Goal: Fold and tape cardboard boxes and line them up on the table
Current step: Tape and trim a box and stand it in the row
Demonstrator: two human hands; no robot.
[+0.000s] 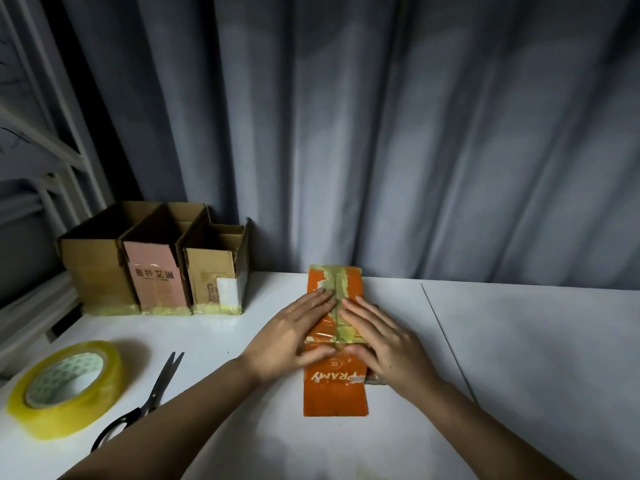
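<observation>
An orange cardboard box [334,393] lies on the white table [214,341], its upper face closed by a strip of yellowish tape [341,289] along the centre seam. My left hand [294,334] lies flat on the left flap, fingers straight, thumb over the near edge. On the right flap my right hand [384,341] presses flat the same way. The two hands sit either side of the taped seam. Three open cardboard boxes [156,271] stand in a row at the back left, their bottoms taped.
A large roll of yellowish clear tape [65,386] lies at the near left. Black scissors [145,403] lie between the roll and my left forearm. A grey curtain [381,133] hangs behind the table. A seam [446,341] divides the tabletop on the right.
</observation>
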